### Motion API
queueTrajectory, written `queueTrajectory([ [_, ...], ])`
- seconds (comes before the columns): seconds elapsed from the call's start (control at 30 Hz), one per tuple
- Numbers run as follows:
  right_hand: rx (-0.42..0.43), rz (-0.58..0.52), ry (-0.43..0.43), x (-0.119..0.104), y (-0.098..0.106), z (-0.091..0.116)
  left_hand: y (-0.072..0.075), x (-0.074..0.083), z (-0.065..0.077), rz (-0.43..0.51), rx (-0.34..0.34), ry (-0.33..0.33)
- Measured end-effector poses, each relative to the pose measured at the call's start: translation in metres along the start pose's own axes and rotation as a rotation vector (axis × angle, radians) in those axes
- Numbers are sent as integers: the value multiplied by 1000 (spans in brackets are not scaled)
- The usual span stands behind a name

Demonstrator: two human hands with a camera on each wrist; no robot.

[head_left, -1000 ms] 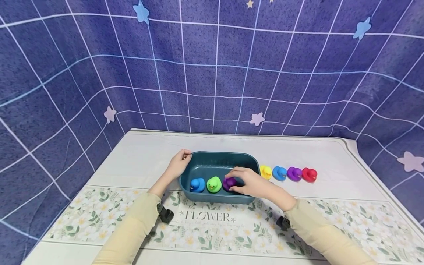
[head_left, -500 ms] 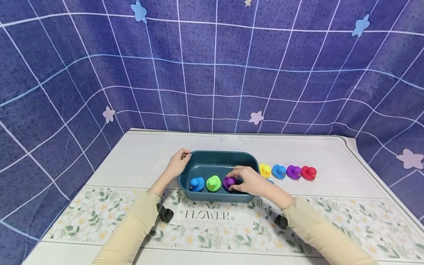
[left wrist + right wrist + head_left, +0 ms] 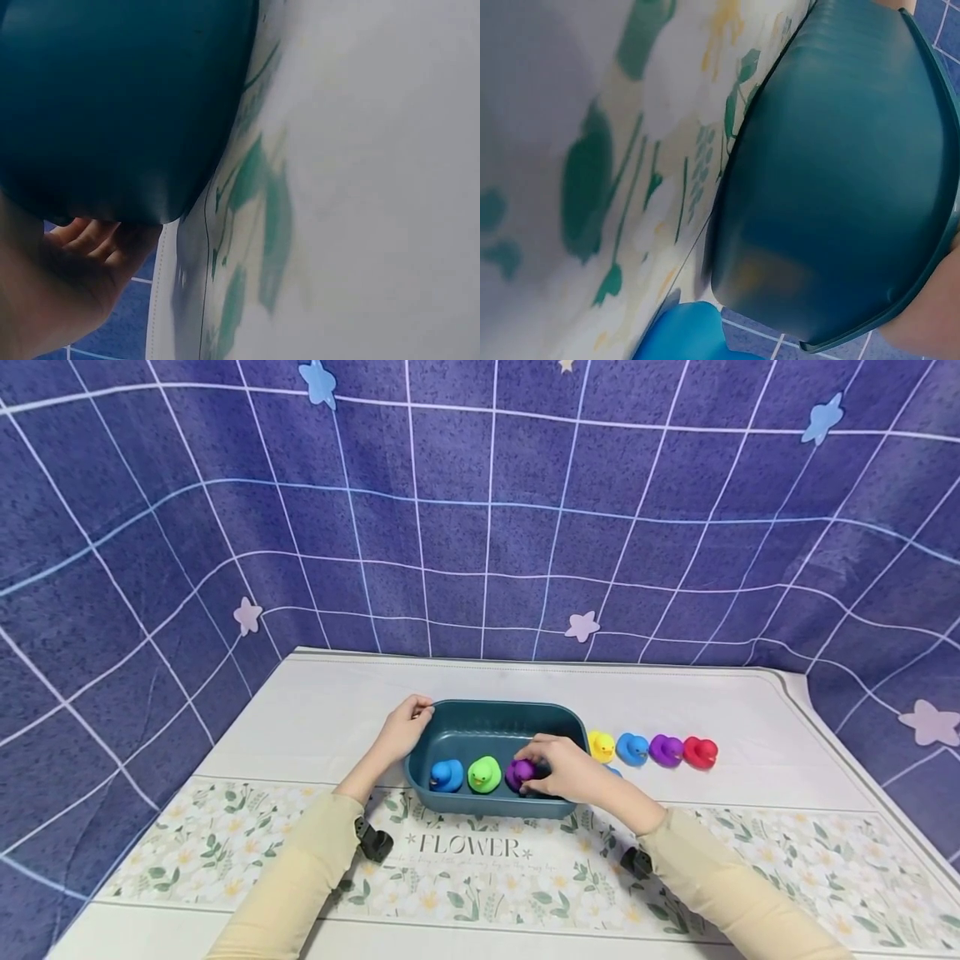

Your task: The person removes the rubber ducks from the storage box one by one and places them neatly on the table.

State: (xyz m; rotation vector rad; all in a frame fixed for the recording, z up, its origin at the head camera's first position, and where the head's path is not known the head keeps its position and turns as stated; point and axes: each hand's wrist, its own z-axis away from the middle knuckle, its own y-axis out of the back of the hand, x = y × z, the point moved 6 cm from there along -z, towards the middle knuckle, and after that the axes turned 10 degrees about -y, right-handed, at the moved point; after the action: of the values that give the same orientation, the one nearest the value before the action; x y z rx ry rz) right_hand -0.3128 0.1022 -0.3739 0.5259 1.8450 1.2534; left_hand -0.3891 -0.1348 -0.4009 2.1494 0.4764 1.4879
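A dark teal plastic tub (image 3: 487, 808) stands on the table. Inside, along its near wall, sit a blue rubber duck (image 3: 447, 776), a green duck (image 3: 484, 775) and a purple duck (image 3: 519, 773). My right hand (image 3: 570, 770) reaches over the tub's right end and pinches the purple duck between thumb and fingers. At the far left corner, my left hand (image 3: 402, 731) holds the rim, its fingers curled at the edge. The left wrist view shows those fingers partly hidden behind the tub wall (image 3: 127, 112). In the right wrist view, the tub's outer wall (image 3: 832, 180) hides my right fingers.
Right of the tub, a row holds a yellow duck (image 3: 602, 747), a blue one (image 3: 632, 749), a purple one (image 3: 666, 749) and a red one (image 3: 701, 752). Another blue duck (image 3: 690, 334) lies close by the tub's right end. A floral printed band (image 3: 300, 860) crosses the table.
My right hand has shifted slightly at the purple duck, and part of the blue duck beside the tub has come into view past my wrist. My left hand stays on the rim.
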Motion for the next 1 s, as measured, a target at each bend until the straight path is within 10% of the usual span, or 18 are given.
queueTrajectory([
  [1.0, 48, -40, 40, -3, 14, 8, 0, -1, 0, 7, 9, -20],
])
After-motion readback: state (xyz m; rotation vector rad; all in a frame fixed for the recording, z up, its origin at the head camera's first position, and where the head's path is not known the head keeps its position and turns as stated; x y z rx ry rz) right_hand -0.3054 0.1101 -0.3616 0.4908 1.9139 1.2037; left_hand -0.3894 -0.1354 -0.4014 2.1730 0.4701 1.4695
